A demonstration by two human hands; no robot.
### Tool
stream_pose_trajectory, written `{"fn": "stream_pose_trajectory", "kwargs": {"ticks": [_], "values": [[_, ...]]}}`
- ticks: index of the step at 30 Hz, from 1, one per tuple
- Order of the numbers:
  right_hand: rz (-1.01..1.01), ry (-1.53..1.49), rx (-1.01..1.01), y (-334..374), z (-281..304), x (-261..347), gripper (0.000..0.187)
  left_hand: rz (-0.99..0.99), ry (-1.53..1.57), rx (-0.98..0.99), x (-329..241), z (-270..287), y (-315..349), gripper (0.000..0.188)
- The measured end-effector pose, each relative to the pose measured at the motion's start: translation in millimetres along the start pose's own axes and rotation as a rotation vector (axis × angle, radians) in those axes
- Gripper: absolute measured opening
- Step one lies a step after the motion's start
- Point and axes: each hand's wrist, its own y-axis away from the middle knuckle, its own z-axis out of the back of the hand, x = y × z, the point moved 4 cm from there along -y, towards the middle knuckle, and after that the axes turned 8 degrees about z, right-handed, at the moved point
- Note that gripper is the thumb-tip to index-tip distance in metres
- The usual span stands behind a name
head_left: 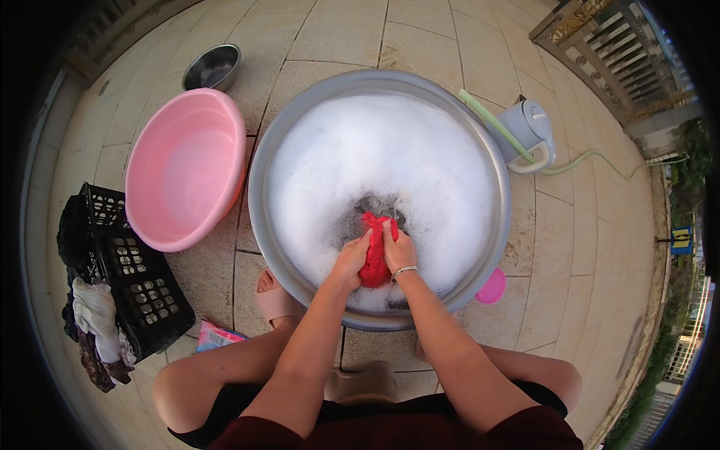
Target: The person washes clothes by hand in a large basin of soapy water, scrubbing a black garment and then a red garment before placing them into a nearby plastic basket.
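A wet red cloth (374, 259) is bunched up between my two hands, low over the front part of a large grey basin (264, 247). My left hand (352, 256) grips its left side and my right hand (400, 249) its right side, both closed on the fabric. What kind of garment it is cannot be made out. Thick white suds (375, 142) fill most of the basin. Just beyond my hands the foam parts over dark water, where some dark cloth (382, 206) shows partly sunk.
To the left stand a pink basin (184, 169), a metal bowl (213, 67) and a black crate (142, 285) with clothes (96, 311) hanging over its side. At the right are a grey bucket (523, 124), a green hose (491, 116) and a small pink dish (492, 286). A colourful packet (217, 337) lies near my left foot.
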Motion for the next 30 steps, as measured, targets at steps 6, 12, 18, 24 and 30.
{"fn": "stream_pose_trajectory", "kwargs": {"ticks": [6, 12, 18, 24, 30], "values": [[0.077, -0.837, -0.113, -15, 8, -48, 0.023, -0.322, -0.542, -0.392, -29, 52, -1, 0.037], [0.08, -1.349, 0.125, -3, 43, 9, 0.018, -0.568, -0.708, -0.754, -70, 66, 22, 0.041], [0.168, -1.406, 0.143, 3, 57, 20, 0.021, -0.689, -0.079, -0.412, -95, 45, 46, 0.035], [-0.128, -0.578, 0.196, -4, 34, -58, 0.039, -0.485, -0.138, -0.273, -88, 54, 36, 0.03], [-0.025, -0.09, -0.033, -25, 31, -63, 0.058, -0.306, -0.479, -0.305, -42, 64, -3, 0.028]]}}
